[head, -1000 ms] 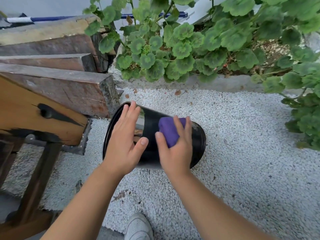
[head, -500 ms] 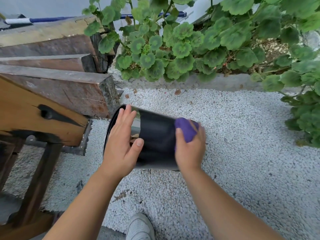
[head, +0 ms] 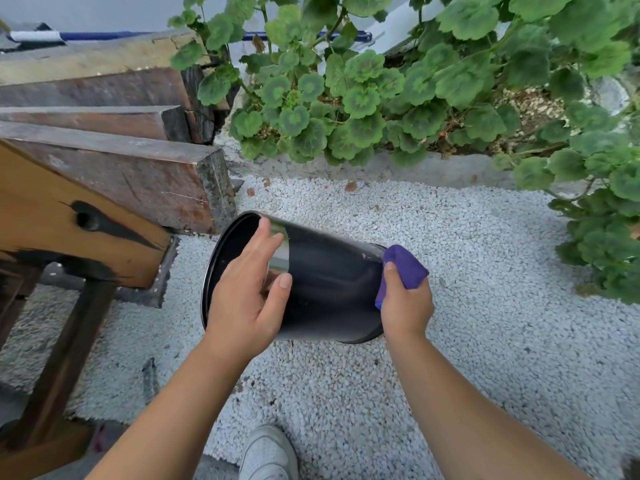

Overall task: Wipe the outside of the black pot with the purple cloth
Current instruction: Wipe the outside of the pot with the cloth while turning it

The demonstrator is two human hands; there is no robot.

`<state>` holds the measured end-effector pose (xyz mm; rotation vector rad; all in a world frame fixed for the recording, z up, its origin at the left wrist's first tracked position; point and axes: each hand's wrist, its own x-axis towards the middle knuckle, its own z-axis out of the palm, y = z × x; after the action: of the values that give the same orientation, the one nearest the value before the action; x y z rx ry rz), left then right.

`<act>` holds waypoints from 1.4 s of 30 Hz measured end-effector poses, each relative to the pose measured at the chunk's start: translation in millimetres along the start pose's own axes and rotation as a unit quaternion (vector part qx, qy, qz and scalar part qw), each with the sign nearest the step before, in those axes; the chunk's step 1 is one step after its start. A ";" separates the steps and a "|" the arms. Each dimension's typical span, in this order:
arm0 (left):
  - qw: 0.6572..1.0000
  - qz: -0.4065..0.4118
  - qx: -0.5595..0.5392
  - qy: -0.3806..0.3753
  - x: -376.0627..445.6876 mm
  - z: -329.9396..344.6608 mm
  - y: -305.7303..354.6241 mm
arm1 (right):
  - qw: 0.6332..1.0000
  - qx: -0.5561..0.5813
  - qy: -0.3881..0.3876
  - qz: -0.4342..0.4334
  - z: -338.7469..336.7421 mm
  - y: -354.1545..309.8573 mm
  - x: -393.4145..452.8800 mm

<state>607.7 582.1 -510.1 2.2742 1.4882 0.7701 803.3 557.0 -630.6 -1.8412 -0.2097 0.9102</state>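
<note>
Cloth (head: 406, 268) slid to base; pot (head: 332, 289) glossy black, tilted.

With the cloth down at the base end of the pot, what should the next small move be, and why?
Probably turn the black pot a little with the left hand and draw the purple cloth back toward the rim. The right hand has the cloth pressed at the base edge, so that stroke looks finished. The pot lies on its side on the white gravel, its underside unreached.
</note>
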 end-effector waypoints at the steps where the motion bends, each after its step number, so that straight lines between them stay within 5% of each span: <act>1: 0.999 -0.013 0.024 0.045 0.8 -2.8 1.7 | 1.000 0.000 -0.002 -0.003 -1.4 1.9 -3.2; 5: 0.990 -0.059 0.060 0.117 15.6 -9.8 12.6 | 1.000 -0.005 -0.010 -0.026 -8.0 17.5 -23.0; 10: 0.987 -0.110 0.106 -0.050 8.7 -1.9 10.3 | 0.999 0.000 -0.022 -0.039 -17.2 26.2 -36.2; 15: 0.988 -0.098 0.090 -0.080 -2.6 -8.1 5.8 | 0.998 0.035 0.036 0.038 -16.4 6.5 -15.9; 20: 0.990 -0.085 0.065 -0.089 -4.0 -13.1 7.3 | 0.993 -0.099 -0.042 -0.055 -4.6 -5.9 -25.3; 30: 0.992 -0.080 -0.026 -0.098 2.5 -8.9 13.7 | 0.951 -0.043 -0.198 -0.234 49.1 -61.6 -123.6; 34: 0.992 -0.073 -0.010 -0.099 1.6 -11.2 6.1 | 0.942 -0.091 -0.176 -0.272 49.4 -58.2 -113.9; 42: 0.992 -0.070 -0.007 -0.108 -4.5 -13.7 4.1 | 0.996 -0.094 -0.001 -0.004 -2.4 -2.2 -21.6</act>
<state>601.2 575.8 -498.1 2.1376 1.5157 0.4761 790.4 545.0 -617.7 -2.0104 -0.3120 0.9122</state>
